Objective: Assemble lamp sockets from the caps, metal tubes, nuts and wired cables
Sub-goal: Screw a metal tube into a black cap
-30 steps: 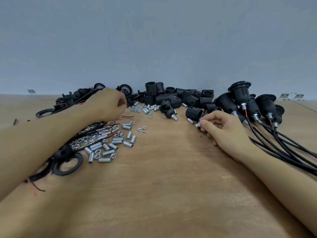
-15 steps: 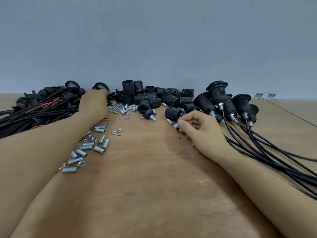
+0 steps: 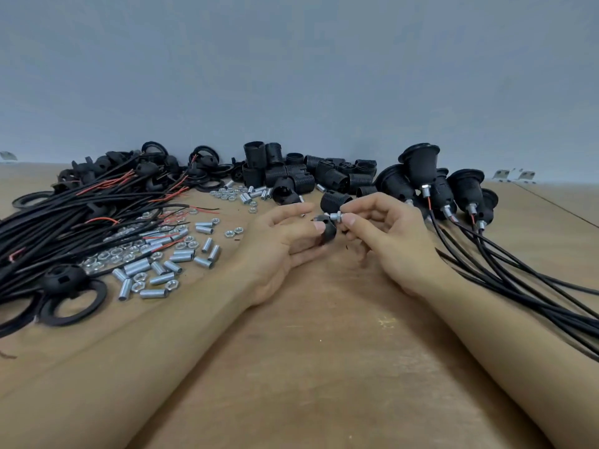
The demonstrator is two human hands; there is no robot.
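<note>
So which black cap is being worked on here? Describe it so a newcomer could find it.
Start at the wooden table, centre, where both hands meet. The small domed black plastic cap sits in the left hand. Unlike the others, it is lifted, with a silver threaded metal tube pinched by the right hand.

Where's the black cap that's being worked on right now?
In the head view it sits centre table, held in the left hand: black cap, just left of the right hand pinching the metal tube.
</note>
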